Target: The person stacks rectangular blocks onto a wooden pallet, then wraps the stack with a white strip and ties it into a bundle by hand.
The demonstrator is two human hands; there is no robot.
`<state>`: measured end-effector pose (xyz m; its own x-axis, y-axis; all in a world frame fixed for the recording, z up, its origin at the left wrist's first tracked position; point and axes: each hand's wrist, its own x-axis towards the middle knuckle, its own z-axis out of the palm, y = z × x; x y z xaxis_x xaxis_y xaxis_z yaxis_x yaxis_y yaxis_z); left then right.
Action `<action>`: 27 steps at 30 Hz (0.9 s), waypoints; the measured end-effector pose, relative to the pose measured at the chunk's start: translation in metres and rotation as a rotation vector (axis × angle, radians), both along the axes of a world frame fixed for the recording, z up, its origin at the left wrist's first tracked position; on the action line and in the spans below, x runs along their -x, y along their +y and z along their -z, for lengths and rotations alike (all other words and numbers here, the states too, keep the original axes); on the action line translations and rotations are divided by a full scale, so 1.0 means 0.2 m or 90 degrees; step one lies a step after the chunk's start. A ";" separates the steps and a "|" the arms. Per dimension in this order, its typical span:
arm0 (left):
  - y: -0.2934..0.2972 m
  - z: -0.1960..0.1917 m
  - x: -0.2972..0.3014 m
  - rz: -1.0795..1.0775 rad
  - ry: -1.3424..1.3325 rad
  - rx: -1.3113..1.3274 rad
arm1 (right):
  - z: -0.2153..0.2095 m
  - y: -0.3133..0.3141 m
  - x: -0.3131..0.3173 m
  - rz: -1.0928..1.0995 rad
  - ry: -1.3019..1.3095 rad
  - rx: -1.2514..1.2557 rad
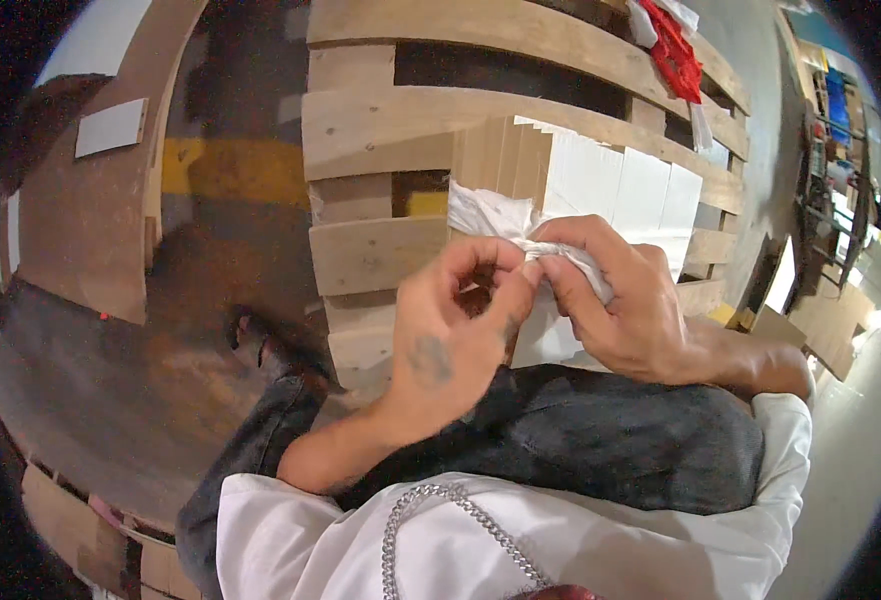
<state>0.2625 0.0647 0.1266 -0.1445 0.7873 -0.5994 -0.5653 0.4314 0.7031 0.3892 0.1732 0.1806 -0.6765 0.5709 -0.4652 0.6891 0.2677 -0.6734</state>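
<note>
Both hands meet at a twisted white cloth strip (490,212), which lies across a stack of flat boards (615,185) with white faces and brown edges. My left hand (440,315) is closed, with thumb and forefinger pinching the strip near what looks like a knot. Just to its right, my right hand (630,300) grips another part of the strip between thumb and curled fingers. The two sets of fingertips almost touch. My hands and knee cover the near part of the stack, and the exact shape of the knot is hidden by the fingers.
Beneath the stack is a wooden slatted pallet (360,130) with gaps between its planks. A red cloth (675,60) lies on its far right part. Brown panels (90,220) stand at the left. A yellow stripe (230,168) crosses the floor. Shelving (840,150) stands far right.
</note>
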 end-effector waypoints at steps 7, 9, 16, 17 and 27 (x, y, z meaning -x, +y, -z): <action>-0.05 0.07 -0.09 -0.041 0.494 -0.217 | -0.04 0.05 0.05 0.121 -0.038 0.263; -0.04 0.08 -0.12 -0.058 0.497 -0.216 | -0.05 0.07 0.04 0.081 -0.045 0.243; -0.01 0.13 -0.11 -0.099 0.587 -0.273 | -0.06 0.08 0.06 -0.104 -0.029 0.033; 0.00 0.13 -0.12 -0.081 0.574 -0.259 | -0.04 0.09 0.05 -0.123 -0.028 0.010; -0.03 0.06 -0.02 0.088 0.193 -0.055 | -0.01 0.21 0.11 0.120 0.026 0.248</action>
